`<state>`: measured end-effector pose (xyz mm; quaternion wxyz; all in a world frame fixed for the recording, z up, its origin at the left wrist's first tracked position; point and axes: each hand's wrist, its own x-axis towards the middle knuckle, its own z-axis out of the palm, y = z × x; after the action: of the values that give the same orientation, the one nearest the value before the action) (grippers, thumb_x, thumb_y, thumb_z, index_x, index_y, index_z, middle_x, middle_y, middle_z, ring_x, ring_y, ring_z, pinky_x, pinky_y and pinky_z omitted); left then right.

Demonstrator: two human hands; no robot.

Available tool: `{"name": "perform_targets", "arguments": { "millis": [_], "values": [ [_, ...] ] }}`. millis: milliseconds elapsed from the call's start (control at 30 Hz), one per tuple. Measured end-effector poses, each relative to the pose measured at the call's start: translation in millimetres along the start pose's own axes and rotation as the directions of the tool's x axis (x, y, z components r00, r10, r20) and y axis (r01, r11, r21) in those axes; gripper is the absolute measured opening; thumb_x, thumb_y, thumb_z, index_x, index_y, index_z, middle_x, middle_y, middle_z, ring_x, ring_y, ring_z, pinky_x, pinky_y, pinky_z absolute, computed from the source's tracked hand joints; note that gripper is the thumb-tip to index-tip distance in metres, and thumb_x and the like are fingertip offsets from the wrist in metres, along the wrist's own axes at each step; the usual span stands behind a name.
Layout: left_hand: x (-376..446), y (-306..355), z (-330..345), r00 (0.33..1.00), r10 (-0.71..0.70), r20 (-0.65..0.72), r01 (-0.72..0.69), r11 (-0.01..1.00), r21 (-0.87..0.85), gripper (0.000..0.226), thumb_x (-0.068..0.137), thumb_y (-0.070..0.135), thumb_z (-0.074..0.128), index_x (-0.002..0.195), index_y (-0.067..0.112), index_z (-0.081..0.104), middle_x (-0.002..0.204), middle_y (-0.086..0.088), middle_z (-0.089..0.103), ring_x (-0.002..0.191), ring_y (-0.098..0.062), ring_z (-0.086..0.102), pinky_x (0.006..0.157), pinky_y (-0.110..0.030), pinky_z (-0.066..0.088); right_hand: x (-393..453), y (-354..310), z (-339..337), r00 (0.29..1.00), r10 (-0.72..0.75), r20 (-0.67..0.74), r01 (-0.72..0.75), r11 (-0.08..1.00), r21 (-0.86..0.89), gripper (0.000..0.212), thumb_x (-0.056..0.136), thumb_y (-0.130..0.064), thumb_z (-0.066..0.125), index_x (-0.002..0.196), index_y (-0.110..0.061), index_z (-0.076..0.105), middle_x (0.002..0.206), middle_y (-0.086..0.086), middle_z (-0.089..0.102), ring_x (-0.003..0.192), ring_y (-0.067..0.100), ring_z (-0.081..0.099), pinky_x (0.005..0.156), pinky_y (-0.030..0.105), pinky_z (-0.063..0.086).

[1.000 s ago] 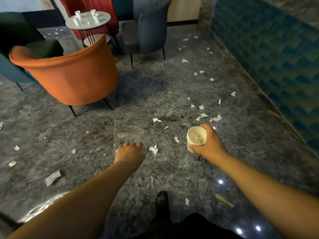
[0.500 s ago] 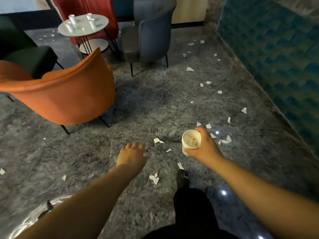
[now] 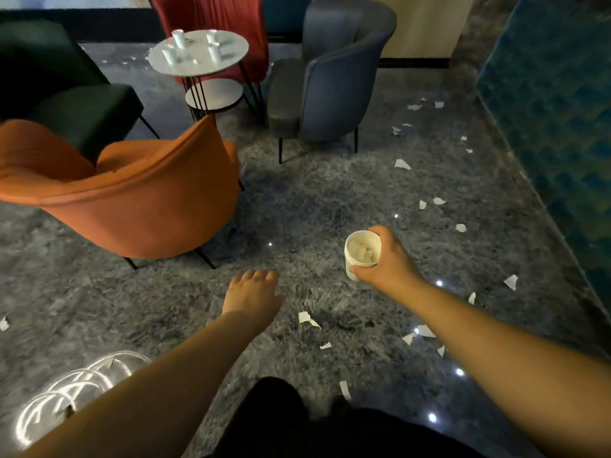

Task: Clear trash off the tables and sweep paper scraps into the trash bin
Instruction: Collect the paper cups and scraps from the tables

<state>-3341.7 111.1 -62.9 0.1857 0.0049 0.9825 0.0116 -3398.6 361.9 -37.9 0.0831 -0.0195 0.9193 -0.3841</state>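
My right hand (image 3: 386, 261) grips a white paper cup (image 3: 360, 251) by its side, held above the dark marble floor; crumpled paper shows inside it. My left hand (image 3: 253, 292) hangs free with relaxed fingers and holds nothing. White paper scraps (image 3: 307, 318) lie scattered over the floor, most of them to the right toward the wall. Far back, a small round table (image 3: 198, 54) carries several white cups (image 3: 178, 38). No trash bin is in view.
An orange armchair (image 3: 132, 206) stands close on the left, a dark green chair (image 3: 66, 104) behind it, a grey-blue armchair (image 3: 330, 77) and a red chair (image 3: 215, 14) near the round table. A teal textured wall (image 3: 555, 110) runs along the right.
The view has advanced toward the chairs and round table, which now appear nearer. My right hand keeps holding the cup; my left hand stays free and has uncurled a little.
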Motion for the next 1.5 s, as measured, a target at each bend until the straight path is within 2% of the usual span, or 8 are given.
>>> {"name": "perform_targets", "arguments": {
  "millis": [267,433,533,700,933,1067,1233,1500],
  "values": [
    [116,-62,-27,0.997,-0.033,0.066,0.030,0.998,0.051,0.055,0.099,0.049,0.043,0.146,0.020,0.036,0.152,-0.001,0.037,0.141,-0.023,0.031,0.113,-0.041,0.029,137,-29,19,0.999,-0.007,0.032,0.006,1.000,0.027,0.078,0.069,-0.027,0.083,0.133,-0.021,0.038,0.129,0.001,0.049,0.102,0.014,0.047,0.080,0.026,0.039],
    [215,-105,-62,0.998,-0.016,0.061,0.014,0.999,0.043,0.050,0.100,0.037,0.041,0.147,0.019,0.035,0.154,-0.003,0.036,0.142,-0.025,0.030,0.114,-0.043,0.028,240,-60,34,1.000,0.016,0.009,-0.016,0.999,0.029,0.079,0.068,-0.029,0.083,0.132,-0.024,0.037,0.127,0.000,0.050,0.106,0.019,0.051,0.081,0.029,0.043],
    [265,-125,-87,0.998,0.006,0.061,-0.008,0.999,0.033,0.053,0.099,0.042,0.043,0.147,0.021,0.036,0.153,-0.003,0.036,0.142,-0.025,0.030,0.113,-0.043,0.029,290,-80,38,1.000,0.017,-0.024,-0.016,0.999,0.029,0.078,0.068,-0.028,0.084,0.131,-0.023,0.038,0.127,-0.002,0.048,0.106,0.017,0.050,0.082,0.028,0.042],
    [332,-145,-122,0.994,0.059,0.097,-0.065,0.996,0.058,0.057,0.100,0.046,0.043,0.149,0.021,0.032,0.157,-0.004,0.029,0.145,-0.026,0.024,0.115,-0.043,0.026,359,-97,42,0.998,0.024,-0.059,-0.022,0.999,0.041,0.077,0.068,-0.026,0.084,0.131,-0.020,0.040,0.126,-0.001,0.047,0.104,0.016,0.049,0.079,0.024,0.037],
    [432,-161,-150,0.994,0.057,0.089,-0.060,0.998,0.031,0.057,0.099,0.047,0.043,0.149,0.022,0.032,0.157,-0.004,0.030,0.145,-0.025,0.024,0.114,-0.042,0.024,468,-102,46,0.999,0.042,-0.021,-0.041,0.999,0.019,0.078,0.067,-0.029,0.084,0.130,-0.022,0.039,0.127,0.000,0.047,0.109,0.020,0.051,0.083,0.029,0.043],
    [503,-174,-170,0.998,0.019,0.066,-0.021,1.000,0.023,0.054,0.100,0.045,0.043,0.148,0.022,0.034,0.156,-0.003,0.031,0.144,-0.025,0.025,0.115,-0.043,0.023,553,-112,46,1.000,0.000,0.026,0.000,1.000,0.013,0.079,0.068,-0.029,0.083,0.132,-0.021,0.038,0.127,0.000,0.048,0.108,0.018,0.050,0.082,0.027,0.040],
    [596,-190,-207,0.995,-0.085,0.043,0.085,0.996,-0.005,0.052,0.099,0.046,0.043,0.145,0.023,0.037,0.154,-0.002,0.034,0.143,-0.025,0.028,0.114,-0.042,0.025,670,-130,37,0.995,-0.075,0.064,0.074,0.997,0.024,0.075,0.064,-0.027,0.084,0.125,-0.024,0.041,0.123,-0.002,0.048,0.104,0.017,0.052,0.083,0.031,0.046],
    [695,-220,-264,0.972,-0.233,-0.018,0.230,0.969,-0.086,0.047,0.097,0.048,0.045,0.137,0.024,0.044,0.147,0.001,0.044,0.136,-0.024,0.037,0.106,-0.040,0.033,814,-172,25,0.978,-0.163,0.131,0.168,0.985,-0.027,0.075,0.067,-0.027,0.082,0.130,-0.021,0.041,0.130,-0.003,0.044,0.109,0.016,0.049,0.082,0.025,0.038]
  ]
}}
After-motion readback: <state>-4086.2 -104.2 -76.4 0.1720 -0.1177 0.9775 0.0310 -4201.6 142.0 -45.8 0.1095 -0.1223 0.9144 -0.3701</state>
